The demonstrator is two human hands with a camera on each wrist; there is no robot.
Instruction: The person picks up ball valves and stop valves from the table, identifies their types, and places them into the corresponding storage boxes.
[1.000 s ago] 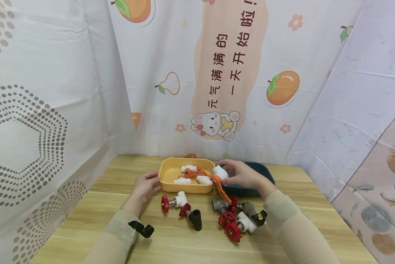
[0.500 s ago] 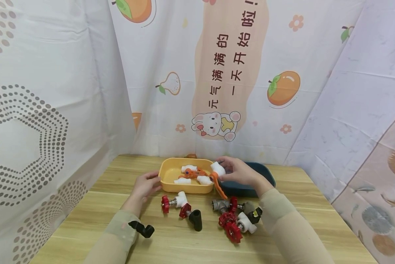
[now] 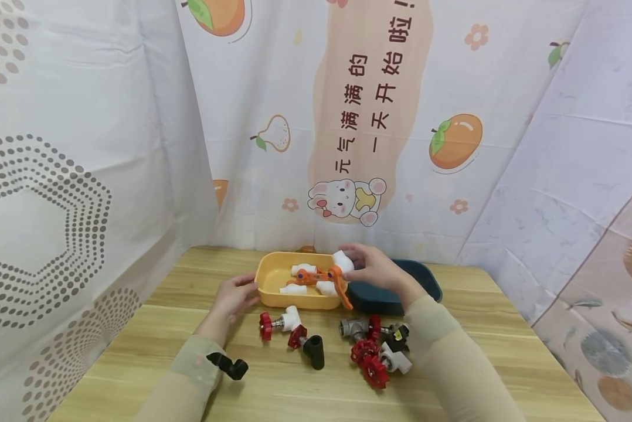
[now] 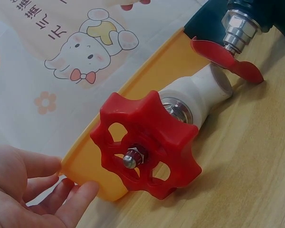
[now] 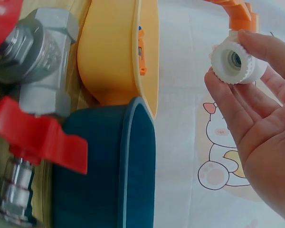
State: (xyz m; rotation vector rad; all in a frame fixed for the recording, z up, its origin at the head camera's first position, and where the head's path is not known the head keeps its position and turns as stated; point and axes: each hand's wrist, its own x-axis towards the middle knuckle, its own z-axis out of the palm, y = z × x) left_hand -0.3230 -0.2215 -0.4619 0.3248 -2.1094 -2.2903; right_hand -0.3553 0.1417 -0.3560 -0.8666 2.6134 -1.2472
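Note:
My right hand (image 3: 373,268) pinches a white plastic ball valve (image 5: 230,62) with an orange lever handle between thumb and fingers. In the head view this valve hangs over the right end of a yellow bin (image 3: 300,302), its lever pointing down past the rim. Inside the bin lie several white ball valves (image 3: 293,289), some with orange levers. My left hand (image 3: 234,297) rests its fairly straight fingers against the bin's left end, with a fingertip (image 4: 56,165) at the rim corner in the left wrist view.
A dark blue bin (image 3: 422,276) stands right of the yellow one. In front lie a white valve (image 3: 292,319) and a black valve (image 3: 313,351) with red handwheels, plus a cluster of red-wheeled valves (image 3: 375,371) to the right. A fruit-print curtain (image 3: 274,193) hangs behind.
My right hand has moved left and slightly up with the ball valve, from the gap between the bins to over the yellow bin. The left hand has stayed in place.

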